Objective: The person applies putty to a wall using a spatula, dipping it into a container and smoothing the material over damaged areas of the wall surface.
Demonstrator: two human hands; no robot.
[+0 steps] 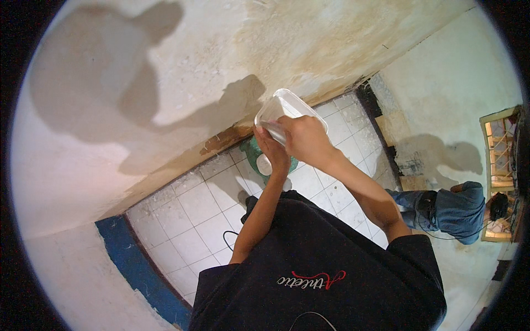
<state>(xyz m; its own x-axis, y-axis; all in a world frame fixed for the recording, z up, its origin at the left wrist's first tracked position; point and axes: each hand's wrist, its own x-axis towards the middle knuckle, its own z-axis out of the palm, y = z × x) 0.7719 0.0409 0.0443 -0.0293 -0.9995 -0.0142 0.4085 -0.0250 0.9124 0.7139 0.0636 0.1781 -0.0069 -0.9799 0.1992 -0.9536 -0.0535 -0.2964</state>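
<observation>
In front of my chest is a white rectangular tub [301, 103], tilted, with whitish stuff on its inside. My left hand [273, 153] holds the tub from below at its near left side, fingers closed on its edge. Over the tub's opening, my right hand [308, 139] is closed, its fingers reaching into it. A pale, flat, blurred piece shows by the right fingers, too smeared to name. The far part of the tub stays visible; my hands hide the near part.
A stained, patchy wall [221, 49] rises close ahead. Below the tub, a green round object [252, 151] with a white round item [264, 164] stands on the white tiled floor [187, 204]. To the right, a person in blue [458, 212] is near a grilled window [501, 149].
</observation>
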